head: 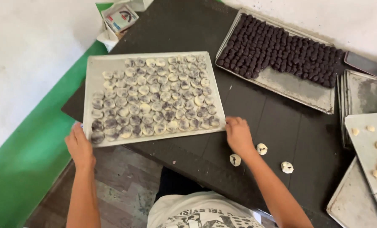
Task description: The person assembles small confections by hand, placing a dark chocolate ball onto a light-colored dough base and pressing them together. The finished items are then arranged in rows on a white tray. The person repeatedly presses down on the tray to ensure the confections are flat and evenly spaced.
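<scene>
A metal baking tray (94, 69) lies at the left end of a dark table (277, 126), packed with several rows of round pale cookies with dark filling (154, 99). Its near left corner juts past the table edge. My left hand (79, 145) grips that near left corner. My right hand (238, 134) holds the tray's near right corner, fingers on the rim. Three loose filled cookies (261, 148) lie on the table just right of my right hand.
A second tray (296, 86) at the back holds several rows of dark dough balls (277, 46). Stacked trays (363, 90) stand at the right; one tray (366, 145) carries pale dough pieces. A small carton (121, 19) sits at the far left. Green floor strip at left.
</scene>
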